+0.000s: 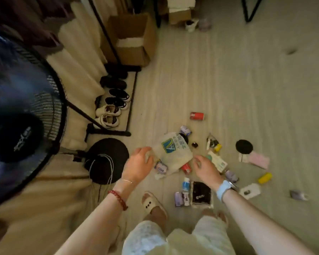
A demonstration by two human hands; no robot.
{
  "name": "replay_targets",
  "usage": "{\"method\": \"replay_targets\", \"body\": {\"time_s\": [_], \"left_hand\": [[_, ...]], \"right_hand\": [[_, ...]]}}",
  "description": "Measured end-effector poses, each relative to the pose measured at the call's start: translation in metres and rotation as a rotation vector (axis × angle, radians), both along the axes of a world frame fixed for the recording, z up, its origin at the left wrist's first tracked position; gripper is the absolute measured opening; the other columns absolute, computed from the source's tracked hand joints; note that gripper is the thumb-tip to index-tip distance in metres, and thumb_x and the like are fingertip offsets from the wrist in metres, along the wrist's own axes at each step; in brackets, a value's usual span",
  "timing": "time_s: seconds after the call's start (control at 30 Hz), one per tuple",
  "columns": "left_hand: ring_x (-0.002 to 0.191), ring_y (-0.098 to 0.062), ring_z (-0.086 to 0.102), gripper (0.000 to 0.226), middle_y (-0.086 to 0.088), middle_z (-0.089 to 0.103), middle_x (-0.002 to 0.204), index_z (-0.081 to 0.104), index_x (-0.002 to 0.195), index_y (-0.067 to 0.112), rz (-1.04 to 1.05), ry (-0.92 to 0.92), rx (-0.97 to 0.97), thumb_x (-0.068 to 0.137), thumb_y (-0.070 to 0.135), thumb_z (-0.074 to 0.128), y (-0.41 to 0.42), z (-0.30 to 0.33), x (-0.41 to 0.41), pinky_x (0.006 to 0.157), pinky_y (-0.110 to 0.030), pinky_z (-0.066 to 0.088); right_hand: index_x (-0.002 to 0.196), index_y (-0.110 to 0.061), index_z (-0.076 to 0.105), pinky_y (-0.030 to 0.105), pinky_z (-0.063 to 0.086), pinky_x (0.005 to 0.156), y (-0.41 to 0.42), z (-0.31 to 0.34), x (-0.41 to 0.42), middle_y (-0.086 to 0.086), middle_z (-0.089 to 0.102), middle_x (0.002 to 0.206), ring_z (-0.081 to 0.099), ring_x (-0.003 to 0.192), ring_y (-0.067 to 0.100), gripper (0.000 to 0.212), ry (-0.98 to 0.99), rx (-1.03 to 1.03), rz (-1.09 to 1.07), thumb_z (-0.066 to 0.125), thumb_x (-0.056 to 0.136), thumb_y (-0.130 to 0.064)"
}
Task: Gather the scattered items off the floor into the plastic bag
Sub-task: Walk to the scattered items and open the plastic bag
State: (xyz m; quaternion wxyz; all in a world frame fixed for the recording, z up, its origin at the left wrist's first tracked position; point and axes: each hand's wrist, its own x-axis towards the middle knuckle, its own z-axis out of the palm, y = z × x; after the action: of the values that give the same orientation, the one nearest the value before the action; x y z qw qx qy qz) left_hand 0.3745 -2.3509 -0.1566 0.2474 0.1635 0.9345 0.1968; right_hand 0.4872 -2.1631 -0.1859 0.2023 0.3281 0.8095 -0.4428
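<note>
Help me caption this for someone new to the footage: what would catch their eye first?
Two bare arms reach down over the white plastic bag lying mid-floor, the left hand at its left edge and the right hand at its right. Small items lie scattered around it, among them a red can beyond it. A big dark fan fills the left edge.

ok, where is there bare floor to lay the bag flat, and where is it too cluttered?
Bare floor runs beyond the red can, toward the cardboard box, and across the far right past the black disc. Crowded: around the plastic bag, between left hand and right hand, and down to the black packet.
</note>
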Motion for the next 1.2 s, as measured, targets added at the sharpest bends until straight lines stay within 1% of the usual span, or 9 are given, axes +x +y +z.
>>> {"method": "replay_targets", "body": {"time_s": [0.17, 0.27, 0.57, 0.77, 0.9, 1.0, 1.07, 1.13, 1.2], "left_hand": [[0.114, -0.028, 0.052, 0.038, -0.015, 0.052, 0.128, 0.049, 0.127, 0.008, -0.206, -0.087, -0.032, 0.092, 0.02, 0.049, 0.003, -0.031, -0.045, 0.097, -0.032, 0.04], [0.115, -0.026, 0.051, 0.039, -0.012, 0.049, 0.13, 0.047, 0.13, 0.01, -0.222, -0.134, -0.049, 0.093, 0.023, 0.049, 0.016, -0.068, -0.06, 0.098, -0.029, 0.037], [0.112, -0.028, 0.05, 0.041, -0.016, 0.049, 0.128, 0.044, 0.131, 0.01, -0.272, -0.257, -0.076, 0.092, 0.022, 0.051, 0.033, -0.279, -0.135, 0.095, -0.031, 0.039], [0.119, -0.029, 0.045, 0.052, -0.015, 0.038, 0.137, 0.036, 0.137, 0.012, -0.383, -0.277, -0.045, 0.089, 0.023, 0.055, 0.021, -0.417, -0.177, 0.099, -0.033, 0.037], [0.13, -0.03, 0.031, 0.072, -0.014, 0.027, 0.144, 0.021, 0.143, 0.016, -0.485, -0.222, 0.001, 0.085, 0.031, 0.06, 0.02, -0.508, -0.194, 0.107, -0.037, 0.028], [0.139, -0.028, 0.011, 0.093, -0.012, 0.008, 0.153, 0.002, 0.146, 0.021, -0.518, -0.18, 0.018, 0.079, 0.046, 0.062, 0.03, -0.57, -0.2, 0.111, -0.039, 0.019], [0.141, -0.026, 0.009, 0.102, -0.009, 0.004, 0.154, -0.004, 0.146, 0.021, -0.562, -0.156, 0.055, 0.075, 0.05, 0.065, 0.04, -0.604, -0.2, 0.112, -0.041, 0.019], [0.137, -0.028, 0.021, 0.096, -0.011, 0.016, 0.151, 0.007, 0.146, 0.016, -0.568, -0.109, 0.141, 0.076, 0.045, 0.067, 0.046, -0.632, -0.197, 0.109, -0.037, 0.025], [0.119, -0.031, 0.046, 0.066, -0.015, 0.047, 0.13, 0.043, 0.13, 0.008, -0.579, 0.031, 0.277, 0.079, 0.044, 0.062, 0.051, -0.651, -0.197, 0.096, -0.029, 0.036]], "right_hand": [[0.126, -0.007, 0.05, 0.034, 0.039, 0.094, -0.025, -0.02, 0.0, 0.019, 0.057, 0.124, 0.052, 0.115, 0.031, 0.034, -0.002, 0.003, -0.224, 0.041, 0.095, -0.019], [0.124, -0.008, 0.052, 0.032, 0.041, 0.09, -0.03, -0.053, 0.004, 0.018, 0.06, 0.121, 0.056, 0.111, 0.032, 0.032, -0.004, 0.009, -0.319, 0.044, 0.094, -0.014], [0.127, -0.01, 0.047, 0.032, 0.037, 0.096, -0.049, -0.255, -0.024, 0.016, 0.055, 0.126, 0.051, 0.116, 0.03, 0.035, -0.138, -0.005, -0.49, 0.045, 0.093, -0.017], [0.128, -0.01, 0.044, 0.035, 0.041, 0.092, -0.066, -0.402, -0.062, 0.015, 0.055, 0.126, 0.052, 0.115, 0.031, 0.038, -0.265, 0.073, -0.399, 0.044, 0.092, -0.023], [0.136, -0.013, 0.03, 0.034, 0.04, 0.094, -0.07, -0.485, -0.08, 0.012, 0.046, 0.133, 0.045, 0.122, 0.028, 0.05, -0.305, 0.224, -0.266, 0.043, 0.093, -0.036], [0.142, -0.016, 0.017, 0.036, 0.038, 0.099, -0.065, -0.541, -0.092, 0.01, 0.034, 0.14, 0.036, 0.127, 0.028, 0.066, -0.199, 0.391, -0.175, 0.045, 0.09, -0.044], [0.144, -0.02, 0.011, 0.038, 0.036, 0.104, -0.06, -0.576, -0.1, 0.009, 0.026, 0.146, 0.028, 0.132, 0.027, 0.074, -0.094, 0.444, -0.114, 0.049, 0.087, -0.048], [0.144, -0.022, 0.012, 0.042, 0.033, 0.108, -0.056, -0.605, -0.107, 0.009, 0.021, 0.149, 0.022, 0.136, 0.027, 0.078, -0.073, 0.444, -0.048, 0.053, 0.083, -0.051], [0.134, -0.016, 0.037, 0.046, 0.04, 0.099, -0.05, -0.627, -0.112, 0.012, 0.039, 0.138, 0.037, 0.129, 0.032, 0.067, -0.029, 0.574, 0.038, 0.062, 0.079, -0.046]]}}
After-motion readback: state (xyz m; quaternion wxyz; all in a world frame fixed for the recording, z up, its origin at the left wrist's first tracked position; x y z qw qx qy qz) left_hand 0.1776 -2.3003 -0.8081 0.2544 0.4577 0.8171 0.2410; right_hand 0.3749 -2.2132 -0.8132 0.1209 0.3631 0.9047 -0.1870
